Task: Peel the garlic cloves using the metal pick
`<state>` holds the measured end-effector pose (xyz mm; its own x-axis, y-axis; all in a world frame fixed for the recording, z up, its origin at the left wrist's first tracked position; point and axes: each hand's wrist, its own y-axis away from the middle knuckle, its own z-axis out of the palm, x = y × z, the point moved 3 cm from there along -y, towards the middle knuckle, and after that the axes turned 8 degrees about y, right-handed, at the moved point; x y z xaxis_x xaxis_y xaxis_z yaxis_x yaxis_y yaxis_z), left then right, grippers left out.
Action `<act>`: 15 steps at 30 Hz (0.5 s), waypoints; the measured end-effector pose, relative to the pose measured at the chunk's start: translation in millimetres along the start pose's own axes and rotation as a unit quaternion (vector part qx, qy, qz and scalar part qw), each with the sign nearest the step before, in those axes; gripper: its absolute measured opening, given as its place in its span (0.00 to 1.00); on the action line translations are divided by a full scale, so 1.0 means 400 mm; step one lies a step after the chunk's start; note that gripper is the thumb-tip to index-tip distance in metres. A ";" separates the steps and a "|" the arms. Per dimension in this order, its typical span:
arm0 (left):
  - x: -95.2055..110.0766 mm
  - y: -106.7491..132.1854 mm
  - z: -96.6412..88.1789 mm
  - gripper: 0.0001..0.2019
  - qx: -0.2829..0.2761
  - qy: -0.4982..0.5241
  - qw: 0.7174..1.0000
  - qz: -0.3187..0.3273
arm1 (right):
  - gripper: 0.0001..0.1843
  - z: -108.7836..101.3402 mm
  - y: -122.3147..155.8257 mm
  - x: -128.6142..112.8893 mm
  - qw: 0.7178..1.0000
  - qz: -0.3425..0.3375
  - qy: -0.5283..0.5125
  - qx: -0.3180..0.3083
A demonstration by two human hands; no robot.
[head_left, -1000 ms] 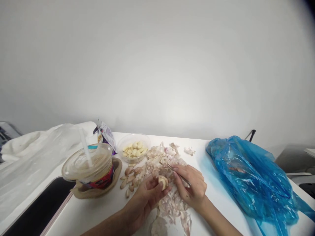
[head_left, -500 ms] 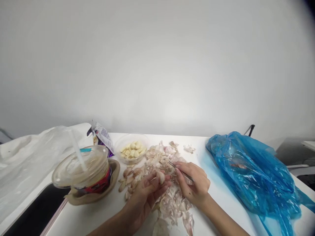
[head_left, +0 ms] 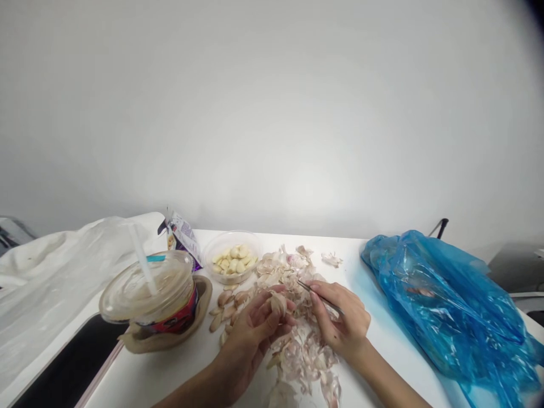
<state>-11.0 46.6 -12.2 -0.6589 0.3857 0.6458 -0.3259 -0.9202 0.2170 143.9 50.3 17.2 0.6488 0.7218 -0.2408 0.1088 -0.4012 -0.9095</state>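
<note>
My left hand (head_left: 255, 328) is closed around a garlic clove (head_left: 279, 304) with pale skin on it, held up between thumb and fingers. Pinched in my right hand (head_left: 342, 320) is a slim metal tool, which looks like tweezers (head_left: 323, 298); its tip points left, a little apart from the clove. Beneath and between both hands lies a heap of papery garlic skins (head_left: 304, 351). Unpeeled cloves (head_left: 225, 306) are scattered left of the heap, partly hidden by my left hand. Behind them, a clear round bowl (head_left: 209, 249) holds several peeled cloves (head_left: 236, 259).
At left, a lidded cup with a straw (head_left: 147, 289) sits in a cardboard holder (head_left: 199, 314) beside a dark flat object (head_left: 72, 362). A snack packet (head_left: 185, 235) stands behind it. Clear plastic (head_left: 55, 283) covers the far left. A blue plastic bag (head_left: 446, 306) lies at right.
The whole view has shifted slightly, so things sit a little further right. My left fingers have turned the clove a little; the tool stays in my right hand.
</note>
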 end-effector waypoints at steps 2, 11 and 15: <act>0.002 -0.002 -0.002 0.12 0.007 -0.001 1.000 0.001 | 0.15 0.001 0.002 0.000 1.000 -0.002 0.002 0.000; 0.010 -0.015 -0.008 0.09 0.034 -0.029 0.999 -0.013 | 0.16 0.013 0.015 -0.011 0.998 0.007 -0.038 -0.055; 0.010 -0.011 -0.005 0.07 0.027 -0.056 0.998 -0.002 | 0.16 0.013 0.018 -0.012 0.993 0.041 -0.074 -0.085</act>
<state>-13.3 52.3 -12.0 -0.5764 0.3824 0.7222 -0.2895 -0.9220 0.2572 137.6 46.8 10.3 0.5438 0.7534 -0.3698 0.1949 -0.5419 -0.8175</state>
